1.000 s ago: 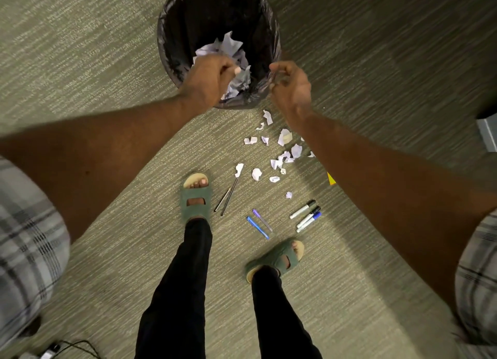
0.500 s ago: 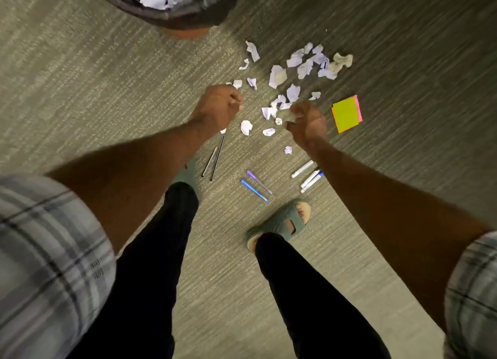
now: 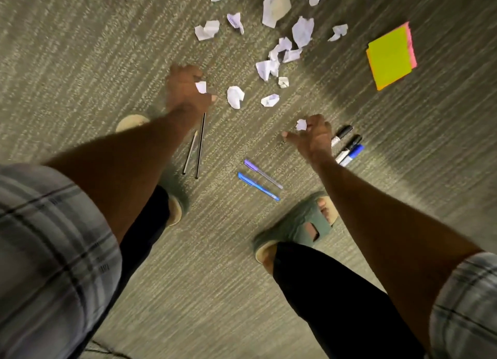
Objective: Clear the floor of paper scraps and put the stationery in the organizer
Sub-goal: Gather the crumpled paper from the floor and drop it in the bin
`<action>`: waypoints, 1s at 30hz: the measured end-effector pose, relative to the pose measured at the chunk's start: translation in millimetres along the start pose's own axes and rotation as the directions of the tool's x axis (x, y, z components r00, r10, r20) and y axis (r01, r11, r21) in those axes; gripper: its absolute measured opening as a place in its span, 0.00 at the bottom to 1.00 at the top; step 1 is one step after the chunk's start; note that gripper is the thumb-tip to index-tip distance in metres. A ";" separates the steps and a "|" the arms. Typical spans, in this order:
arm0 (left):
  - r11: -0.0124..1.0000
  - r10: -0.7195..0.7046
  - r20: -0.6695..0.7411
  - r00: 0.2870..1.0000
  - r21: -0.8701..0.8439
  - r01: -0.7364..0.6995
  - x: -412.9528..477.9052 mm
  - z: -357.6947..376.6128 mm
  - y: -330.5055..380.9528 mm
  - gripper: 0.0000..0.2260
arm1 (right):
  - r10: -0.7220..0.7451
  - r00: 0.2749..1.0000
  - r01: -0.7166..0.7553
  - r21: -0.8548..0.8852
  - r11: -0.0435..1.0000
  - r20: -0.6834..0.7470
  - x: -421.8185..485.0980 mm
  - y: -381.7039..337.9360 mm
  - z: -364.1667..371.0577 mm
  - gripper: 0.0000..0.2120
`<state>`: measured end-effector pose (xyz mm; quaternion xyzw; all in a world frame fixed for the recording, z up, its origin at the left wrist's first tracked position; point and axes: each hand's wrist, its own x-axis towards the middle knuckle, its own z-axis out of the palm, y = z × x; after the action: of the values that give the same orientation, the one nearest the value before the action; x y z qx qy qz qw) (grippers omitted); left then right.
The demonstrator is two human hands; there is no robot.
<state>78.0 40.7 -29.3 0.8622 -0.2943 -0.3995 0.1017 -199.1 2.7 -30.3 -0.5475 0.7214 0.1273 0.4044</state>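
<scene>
Paper scraps (image 3: pixel 279 50): crumpled white pieces lie scattered on the carpeted floor (image 3: pixel 80 57) in the upper middle of the view, some touching, others apart. Two single scraps lie nearest the hands: one (image 3: pixel 235 97) just right of the left hand, one (image 3: pixel 270 100) a little further right.

Left hand (image 3: pixel 185 89): lowered toward the floor, back of the hand facing the camera. A small scrap (image 3: pixel 201 86) shows at the fingers. Whether the grip is clenched on it or the scrap lies on the floor below cannot be told.

Right hand (image 3: pixel 313 139): lowered, thumb spread to the left. A small scrap (image 3: pixel 301 124) sits at the fingertips; grip state cannot be told.

Stationery, all on the floor:
- Two thin pencils (image 3: pixel 197 146), side by side, their upper ends hidden under the left wrist.
- Purple pen (image 3: pixel 263 174) and blue pen (image 3: pixel 258 186), parallel, between the two forearms.
- Three markers (image 3: pixel 347 146), close together, just right of the right hand.
- Sticky note pad (image 3: pixel 390 56), yellow-green on top with pink and orange edges, well apart to the right.

The person's feet wear green slippers (image 3: pixel 298 224); one stands below the pens.
</scene>
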 end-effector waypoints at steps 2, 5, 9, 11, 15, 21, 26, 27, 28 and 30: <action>0.999 0.038 -0.020 0.999 -0.013 -0.038 13.1 0.5 -8.4 0.20 | -0.007 0.996 0.018 0.134 0.991 -0.086 7.3 -8.0 8.0 0.22; 0.991 0.123 0.016 0.992 -0.052 -0.122 26.3 -0.3 -20.7 0.10 | -0.099 0.986 0.133 0.269 0.954 -0.137 19.0 -30.4 15.9 0.09; 0.950 0.206 -0.009 0.979 -0.240 -0.202 20.3 6.9 -16.6 0.11 | -0.283 0.926 0.353 0.313 0.882 -0.249 30.0 -66.7 3.8 0.06; 0.935 0.257 0.026 0.966 -0.259 -0.242 10.3 15.9 -8.5 0.12 | -0.301 0.863 0.404 0.197 0.893 -0.405 42.5 -79.8 -13.8 0.07; 0.922 0.379 0.176 0.908 -0.161 -0.353 -12.9 31.3 7.2 0.20 | -0.387 0.783 0.433 -0.022 0.901 -0.487 86.2 -88.9 -52.4 0.16; 0.855 0.368 0.200 0.908 0.312 -0.415 -21.8 43.2 18.3 0.24 | -0.434 0.901 0.383 -0.511 0.770 0.022 106.1 -90.0 -45.2 0.56; 0.852 0.473 0.083 0.877 0.209 -0.479 -5.6 25.9 26.4 0.09 | -0.553 0.777 0.582 -0.677 0.451 0.301 80.6 -94.3 11.0 0.51; 0.859 0.477 0.042 0.878 0.188 -0.476 0.1 21.4 29.4 0.09 | -0.610 0.723 0.605 -0.723 0.332 0.325 70.7 -88.7 22.6 0.46; 0.873 0.467 0.001 0.884 0.159 -0.461 6.1 16.9 33.2 0.08 | -0.661 0.664 0.599 -0.778 0.189 0.350 58.8 -79.9 31.9 0.39; 0.901 0.427 -0.073 0.901 0.120 -0.417 17.8 7.5 39.8 0.08 | -0.720 0.609 0.605 -0.782 0.151 0.332 41.4 -62.1 41.5 0.32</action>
<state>64.5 -1.4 -29.1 0.8003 -0.4890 -0.3100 0.1562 -128.2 -22.6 -70.6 -0.9328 0.2684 0.2345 0.0543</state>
